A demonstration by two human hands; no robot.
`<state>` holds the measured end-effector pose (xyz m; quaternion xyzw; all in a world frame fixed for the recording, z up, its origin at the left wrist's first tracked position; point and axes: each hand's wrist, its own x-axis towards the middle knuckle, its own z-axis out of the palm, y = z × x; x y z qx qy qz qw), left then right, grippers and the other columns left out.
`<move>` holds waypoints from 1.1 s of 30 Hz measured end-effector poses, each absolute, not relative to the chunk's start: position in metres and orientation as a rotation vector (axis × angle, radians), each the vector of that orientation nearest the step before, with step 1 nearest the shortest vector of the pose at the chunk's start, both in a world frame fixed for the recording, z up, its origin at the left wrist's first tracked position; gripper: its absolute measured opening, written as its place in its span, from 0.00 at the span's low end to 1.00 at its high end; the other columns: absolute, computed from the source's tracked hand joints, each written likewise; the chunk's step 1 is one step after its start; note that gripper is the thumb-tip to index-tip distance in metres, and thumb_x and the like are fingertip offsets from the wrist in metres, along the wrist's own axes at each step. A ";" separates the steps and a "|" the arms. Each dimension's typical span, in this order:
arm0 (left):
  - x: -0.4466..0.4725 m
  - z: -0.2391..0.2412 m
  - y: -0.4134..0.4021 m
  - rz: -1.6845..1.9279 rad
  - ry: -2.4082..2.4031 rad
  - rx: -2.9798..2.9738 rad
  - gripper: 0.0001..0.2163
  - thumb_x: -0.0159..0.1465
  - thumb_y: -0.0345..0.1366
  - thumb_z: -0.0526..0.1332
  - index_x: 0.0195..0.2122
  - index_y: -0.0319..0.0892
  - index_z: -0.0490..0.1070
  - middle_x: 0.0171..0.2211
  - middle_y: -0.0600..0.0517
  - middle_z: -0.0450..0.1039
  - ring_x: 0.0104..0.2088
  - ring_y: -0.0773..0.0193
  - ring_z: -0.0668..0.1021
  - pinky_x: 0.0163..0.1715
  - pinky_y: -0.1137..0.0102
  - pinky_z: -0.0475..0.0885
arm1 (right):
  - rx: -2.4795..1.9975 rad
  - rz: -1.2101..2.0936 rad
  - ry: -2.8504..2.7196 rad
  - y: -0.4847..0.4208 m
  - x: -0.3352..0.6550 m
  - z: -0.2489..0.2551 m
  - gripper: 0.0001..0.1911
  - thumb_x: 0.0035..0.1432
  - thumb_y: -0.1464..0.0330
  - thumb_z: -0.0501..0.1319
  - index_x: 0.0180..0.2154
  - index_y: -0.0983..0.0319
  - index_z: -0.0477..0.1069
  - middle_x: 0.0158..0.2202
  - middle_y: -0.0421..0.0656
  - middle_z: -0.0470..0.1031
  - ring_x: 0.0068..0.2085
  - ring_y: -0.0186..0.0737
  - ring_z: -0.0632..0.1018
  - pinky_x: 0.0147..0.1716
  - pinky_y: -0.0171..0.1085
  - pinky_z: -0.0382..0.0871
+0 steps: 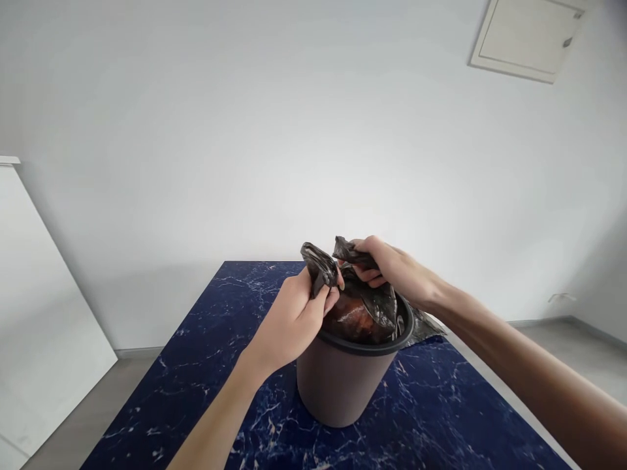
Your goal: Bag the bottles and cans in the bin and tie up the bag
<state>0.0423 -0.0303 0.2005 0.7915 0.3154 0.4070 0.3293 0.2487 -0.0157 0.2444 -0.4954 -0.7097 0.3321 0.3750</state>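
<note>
A grey-brown trash bin (pixel 343 385) with a dark rim stands upright on the blue marbled table. Inside it sits a black plastic garbage bag (pixel 382 303), and something reddish-brown shows through the thin film. My left hand (pixel 296 313) is closed round one gathered end of the bag, which sticks up above the fist. Across from it, my right hand (pixel 382 261) grips another twisted end, just above the rim. The two gathered ends are close together but apart. What fills the bag cannot be made out.
The blue marbled table (pixel 196 365) spreads around the bin. Behind the bin, a piece of black plastic (pixel 424 328) lies on the tabletop at the right. A white cabinet (pixel 44 313) stands at the left, and a pale wall (pixel 245 130) rises behind the table.
</note>
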 end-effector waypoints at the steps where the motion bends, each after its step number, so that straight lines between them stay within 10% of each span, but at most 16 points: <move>1: 0.041 0.201 -0.030 1.122 0.844 2.090 0.13 0.79 0.36 0.47 0.38 0.46 0.66 0.32 0.54 0.67 0.32 0.62 0.69 0.37 0.64 0.68 | -1.267 0.831 -1.848 -0.016 0.245 0.245 0.20 0.73 0.55 0.48 0.31 0.57 0.59 0.28 0.39 0.60 0.30 0.39 0.63 0.33 0.42 0.63; 6: 0.028 0.204 -0.031 1.500 0.995 2.296 0.07 0.75 0.33 0.50 0.42 0.45 0.67 0.57 0.42 0.64 0.58 0.50 0.70 0.59 0.52 0.68 | -1.133 0.708 -2.156 -0.020 0.233 0.252 0.17 0.74 0.58 0.54 0.31 0.58 0.63 0.27 0.38 0.66 0.29 0.37 0.69 0.34 0.42 0.66; 14: 0.014 0.219 -0.042 1.268 1.009 2.102 0.18 0.78 0.36 0.48 0.35 0.45 0.75 0.37 0.50 0.78 0.41 0.56 0.79 0.45 0.59 0.73 | -1.083 0.630 -2.018 -0.018 0.225 0.260 0.20 0.78 0.56 0.51 0.33 0.57 0.65 0.23 0.35 0.66 0.22 0.33 0.66 0.27 0.40 0.60; 27: -0.005 0.213 -0.041 0.973 1.375 2.423 0.12 0.71 0.34 0.54 0.28 0.46 0.59 0.25 0.52 0.68 0.22 0.63 0.66 0.22 0.66 0.56 | -1.240 0.477 -2.134 -0.044 0.226 0.262 0.11 0.75 0.62 0.53 0.48 0.58 0.71 0.38 0.45 0.79 0.36 0.44 0.77 0.40 0.47 0.71; 33: -0.012 0.212 -0.041 0.949 1.368 2.523 0.11 0.70 0.32 0.54 0.28 0.46 0.62 0.27 0.51 0.68 0.23 0.63 0.66 0.23 0.66 0.55 | -1.133 0.550 -2.133 -0.050 0.231 0.268 0.17 0.78 0.58 0.52 0.36 0.58 0.68 0.31 0.40 0.82 0.27 0.36 0.79 0.38 0.43 0.72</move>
